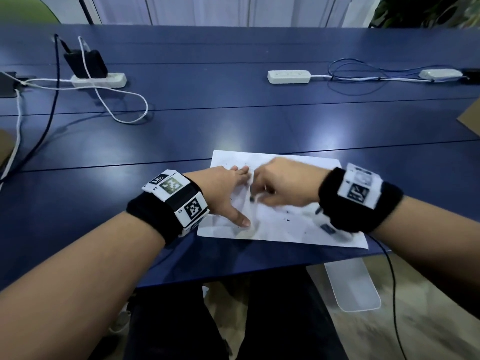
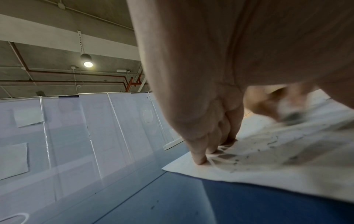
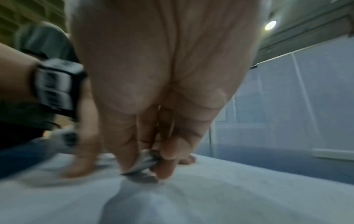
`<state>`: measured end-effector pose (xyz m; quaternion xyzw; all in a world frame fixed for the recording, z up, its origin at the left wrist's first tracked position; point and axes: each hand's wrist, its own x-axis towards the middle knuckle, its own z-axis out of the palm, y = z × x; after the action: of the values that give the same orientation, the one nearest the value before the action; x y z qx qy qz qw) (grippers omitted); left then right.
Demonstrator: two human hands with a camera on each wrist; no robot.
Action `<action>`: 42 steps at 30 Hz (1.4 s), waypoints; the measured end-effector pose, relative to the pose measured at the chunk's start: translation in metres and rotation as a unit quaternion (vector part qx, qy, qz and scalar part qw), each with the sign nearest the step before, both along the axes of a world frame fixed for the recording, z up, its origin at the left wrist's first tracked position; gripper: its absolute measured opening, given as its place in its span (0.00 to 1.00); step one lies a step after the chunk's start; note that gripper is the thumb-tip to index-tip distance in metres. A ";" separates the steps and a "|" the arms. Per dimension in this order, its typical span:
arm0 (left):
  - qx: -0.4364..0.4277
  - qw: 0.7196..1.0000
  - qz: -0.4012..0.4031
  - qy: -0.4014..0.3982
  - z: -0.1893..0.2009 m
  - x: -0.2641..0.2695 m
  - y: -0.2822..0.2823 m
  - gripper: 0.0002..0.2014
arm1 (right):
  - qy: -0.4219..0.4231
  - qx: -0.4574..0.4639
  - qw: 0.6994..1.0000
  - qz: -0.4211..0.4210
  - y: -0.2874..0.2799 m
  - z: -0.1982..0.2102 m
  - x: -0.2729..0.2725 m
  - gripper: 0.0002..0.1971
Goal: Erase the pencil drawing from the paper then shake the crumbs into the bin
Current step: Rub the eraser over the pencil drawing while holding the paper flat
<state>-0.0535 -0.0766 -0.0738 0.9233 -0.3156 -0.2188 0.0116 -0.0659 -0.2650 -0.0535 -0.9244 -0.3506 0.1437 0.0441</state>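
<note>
A white sheet of paper (image 1: 291, 219) lies near the front edge of the blue table (image 1: 181, 141), with dark eraser crumbs (image 1: 287, 212) scattered on it. My left hand (image 1: 233, 193) presses flat on the sheet's left part, fingers and thumb spread; its fingertips (image 2: 200, 159) bear down near the paper's (image 2: 258, 169) corner. My right hand (image 1: 275, 185), blurred by motion, pinches a small grey-smudged eraser (image 3: 141, 165) between thumb and fingers, and the eraser (image 1: 253, 197) touches the paper (image 3: 191, 197) just right of the left hand (image 3: 84, 151).
Two white power strips (image 1: 98, 80) (image 1: 288, 76) with cables and a black charger (image 1: 85, 63) sit at the back of the table. A translucent white container (image 1: 353, 284) stands on the floor below the table's front right edge. Brown cardboard (image 1: 470, 118) shows at the far right.
</note>
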 end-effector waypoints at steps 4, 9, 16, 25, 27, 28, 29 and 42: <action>-0.002 1.000 0.000 0.004 -0.001 0.000 0.001 0.60 | 0.012 -0.022 0.998 0.054 0.005 -0.002 -0.017 0.09; 0.006 1.000 0.009 0.006 0.002 -0.001 0.000 0.61 | -0.049 -0.040 0.992 -0.109 -0.004 0.001 0.035 0.09; 0.008 1.000 0.001 0.001 0.001 -0.001 -0.001 0.61 | 0.045 -0.017 0.997 0.062 0.001 0.003 -0.028 0.10; 0.005 1.000 0.007 0.004 0.005 -0.004 -0.001 0.61 | -0.053 -0.062 0.993 -0.090 -0.008 -0.001 0.025 0.12; 0.005 1.000 0.008 0.003 0.003 -0.003 -0.001 0.61 | -0.018 -0.044 0.999 -0.006 -0.004 0.002 -0.005 0.12; 0.006 1.000 0.006 0.002 0.002 -0.003 -0.002 0.61 | 0.017 -0.042 0.998 0.039 -0.001 0.005 -0.022 0.11; 0.007 1.000 0.003 0.002 0.001 -0.003 -0.002 0.62 | 0.047 -0.040 0.995 0.075 0.002 0.006 -0.035 0.10; 0.006 1.000 0.006 0.000 0.004 -0.004 -0.002 0.61 | 0.010 -0.052 0.998 0.034 -0.005 0.003 -0.015 0.12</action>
<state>-0.0570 -0.0783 -0.0699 0.9250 -0.3089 -0.2212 0.0073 -0.0804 -0.2703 -0.0503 -0.9117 -0.3731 0.1718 -0.0052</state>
